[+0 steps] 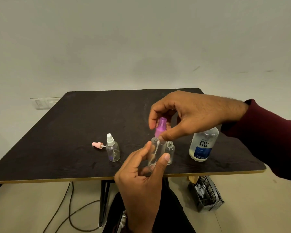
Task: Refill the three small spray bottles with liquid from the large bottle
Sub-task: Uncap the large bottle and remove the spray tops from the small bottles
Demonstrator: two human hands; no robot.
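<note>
While your left hand (141, 175) wraps the clear spray bottle (155, 155) above the near edge of the dark table (74, 125), your right hand (191, 115) pinches its purple spray cap (160, 126) between thumb and fingertips. Cap sits at the neck, its dip tube down inside the bottle; whether it is going on or coming off, I cannot tell.

Just behind the held bottle stands a second small bottle (170, 151), open, threads bare. Its likely cap, the pink one (97, 144), lies on its side to the left, beside a third bottle (113, 151) wearing a white cap (a trace of purple at its base, otherwise it looks near empty).

The large bottle (203, 145) stands upright to the right, under your right wrist, partly full; its top is hidden.

Progress, as a judgement: early. No small bottle shows a clear fill level. Pouring into all three and recapping appear to remain.
</note>
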